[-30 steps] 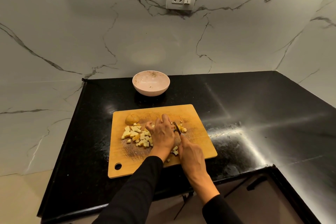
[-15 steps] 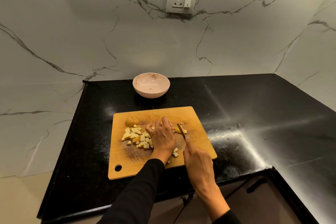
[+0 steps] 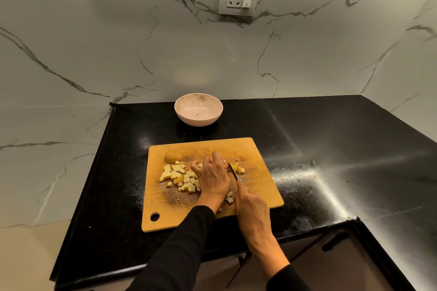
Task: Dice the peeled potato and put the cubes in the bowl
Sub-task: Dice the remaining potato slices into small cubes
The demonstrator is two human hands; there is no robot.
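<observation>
The right hand [image 3: 253, 208] is closed around the handle of a knife [image 3: 233, 172]; the blade points toward 12 o'clock and meets the remaining potato piece [image 3: 236, 168] near the centre of the cutting board [image 3: 260, 186]. The left hand [image 3: 212, 176] lies palm-down just beside the blade at 9 o'clock, fingers curled loosely over the piece; whether it pinches anything cannot be told.

Handling, as judged: raw potato is firm and stiff but wet on cut faces, so small pieces are likely to slip or roll. Hold the piece flat-face down, fingertips tucked back from the edge. Loose cubes are light; gather them by scooping, not by pinching.

Appearance: the potato cubes [image 3: 182, 178] are pale yellow, small, unevenly sized, heaped at 9 o'clock of the left hand; a few strays [image 3: 229, 197] lie between the hands. A rounded brownish end piece [image 3: 173, 156] sits at 11 o'clock. The bowl [image 3: 186, 120], pale pink, stands on the black bench [image 3: 331, 149] at 12 o'clock, well apart from the board, holding no cubes.
</observation>
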